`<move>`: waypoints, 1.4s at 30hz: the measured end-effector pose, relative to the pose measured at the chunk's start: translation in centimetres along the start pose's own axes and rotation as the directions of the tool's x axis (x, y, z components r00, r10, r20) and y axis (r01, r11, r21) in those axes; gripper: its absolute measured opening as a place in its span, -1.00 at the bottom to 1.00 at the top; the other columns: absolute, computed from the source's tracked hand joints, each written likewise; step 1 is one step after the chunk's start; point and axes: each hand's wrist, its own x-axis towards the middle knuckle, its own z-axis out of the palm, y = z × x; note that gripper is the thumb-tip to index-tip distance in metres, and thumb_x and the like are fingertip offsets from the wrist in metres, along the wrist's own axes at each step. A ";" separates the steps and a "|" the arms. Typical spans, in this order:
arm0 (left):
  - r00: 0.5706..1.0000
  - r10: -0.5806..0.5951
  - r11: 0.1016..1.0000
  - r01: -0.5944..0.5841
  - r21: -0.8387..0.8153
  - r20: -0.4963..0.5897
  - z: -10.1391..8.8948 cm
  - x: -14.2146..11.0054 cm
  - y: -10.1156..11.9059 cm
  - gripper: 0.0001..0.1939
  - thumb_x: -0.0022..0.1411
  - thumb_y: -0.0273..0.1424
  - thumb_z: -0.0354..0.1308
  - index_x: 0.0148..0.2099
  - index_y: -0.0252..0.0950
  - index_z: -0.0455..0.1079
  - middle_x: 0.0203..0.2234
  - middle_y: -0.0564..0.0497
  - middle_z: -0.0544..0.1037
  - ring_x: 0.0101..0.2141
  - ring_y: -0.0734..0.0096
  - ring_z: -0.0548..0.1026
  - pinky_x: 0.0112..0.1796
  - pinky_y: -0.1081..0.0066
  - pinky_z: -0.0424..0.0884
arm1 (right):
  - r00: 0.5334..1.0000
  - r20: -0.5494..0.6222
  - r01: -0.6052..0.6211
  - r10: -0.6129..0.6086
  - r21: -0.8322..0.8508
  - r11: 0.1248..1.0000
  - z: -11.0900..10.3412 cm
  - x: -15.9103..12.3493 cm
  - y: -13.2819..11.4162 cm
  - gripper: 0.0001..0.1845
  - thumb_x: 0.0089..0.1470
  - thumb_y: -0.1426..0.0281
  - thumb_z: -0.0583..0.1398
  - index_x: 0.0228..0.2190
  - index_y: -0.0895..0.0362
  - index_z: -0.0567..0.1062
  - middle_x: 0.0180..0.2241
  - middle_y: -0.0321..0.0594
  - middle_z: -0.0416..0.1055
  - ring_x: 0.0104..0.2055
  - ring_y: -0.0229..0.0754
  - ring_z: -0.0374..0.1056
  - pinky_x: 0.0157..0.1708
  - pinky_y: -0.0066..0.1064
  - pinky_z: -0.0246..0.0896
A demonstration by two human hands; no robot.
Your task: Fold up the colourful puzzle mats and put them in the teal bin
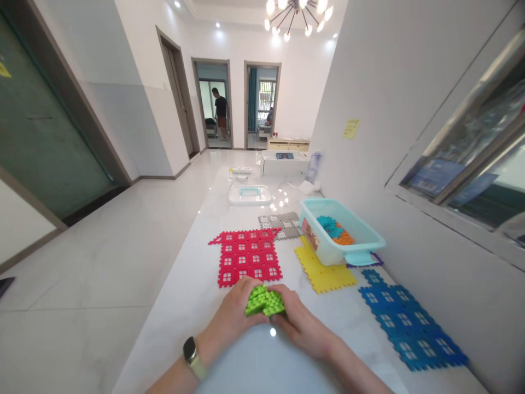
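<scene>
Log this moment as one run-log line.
left hand: holding green pieces | right hand: holding green pieces | ahead: red panel | right side: yellow panel, blue panel, tub

- The room is bright: the chandelier [298,7] and small ceiling spots [217,25] shine from high beyond the grip of left hand [240,306] and right hand [297,316].
- Daylight whitens the barred window [266,94] far past the grip.
- Glare flecks the glossy tabletop [184,295] beyond the grip; one round highlight sits just on its near side.
- The side wall [394,98], right of the grip, looks greyer and slants from wide-angle distortion.
- The distant person [221,112] appears soft.
</scene>
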 end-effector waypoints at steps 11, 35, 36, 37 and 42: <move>0.988 -0.029 0.914 0.087 -0.396 0.150 -1.1 -0.2 -0.6 -0.35 0.02 0.18 0.21 -0.10 -0.28 0.40 -0.38 0.05 0.43 -0.34 0.36 0.36 -0.31 0.43 0.23 | 0.977 0.188 -0.209 0.103 0.731 0.649 -0.4 0.2 -0.5 -0.45 -0.12 0.33 0.38 -0.07 0.05 0.37 -0.25 -0.32 0.42 -0.21 -0.19 0.34 -0.24 -0.41 0.16; 0.967 -0.255 0.835 0.210 -0.509 -0.019 1.3 0.2 -0.3 -0.52 0.39 -0.04 -0.16 0.14 -0.23 0.26 0.11 -0.15 0.35 0.15 0.15 0.26 0.19 0.16 0.15 | 0.968 -0.227 0.003 0.109 0.441 0.897 3.2 0.6 -1.6 -0.49 0.04 0.17 0.29 0.04 -0.08 0.38 -0.05 -0.14 0.33 0.02 0.01 0.30 0.01 -0.15 0.24; 0.968 -0.252 0.835 0.206 -0.511 -0.022 1.2 0.0 -0.3 -0.52 0.40 -0.06 -0.20 0.14 -0.23 0.26 0.12 -0.14 0.34 0.16 0.16 0.25 0.19 0.16 0.14 | 0.966 -0.245 0.017 0.087 0.390 0.921 3.5 0.6 -1.7 -0.49 0.06 0.21 0.28 0.06 -0.09 0.38 -0.05 -0.13 0.31 0.03 0.01 0.30 0.01 -0.15 0.24; 0.969 -0.248 0.834 0.201 -0.514 -0.024 1.1 -0.1 -0.3 -0.53 0.41 -0.07 -0.22 0.14 -0.23 0.25 0.13 -0.14 0.33 0.16 0.16 0.24 0.19 0.16 0.14 | 0.963 -0.259 0.020 0.075 0.345 0.938 3.8 0.5 -1.8 -0.48 0.07 0.25 0.26 0.09 -0.10 0.36 -0.04 -0.12 0.30 0.04 0.01 0.29 0.02 -0.14 0.24; 0.968 -0.252 0.817 0.203 -0.540 -0.017 1.6 0.1 -0.3 -0.55 0.39 -0.15 -0.13 0.22 -0.22 0.15 0.20 -0.15 0.26 0.22 0.11 0.17 0.23 0.09 0.06 | 0.929 -0.337 -0.081 0.156 0.227 0.971 4.6 -0.1 -1.7 -0.18 0.05 0.36 0.27 0.27 -0.15 0.11 0.25 -0.09 0.03 0.25 0.06 0.09 0.09 -0.11 0.21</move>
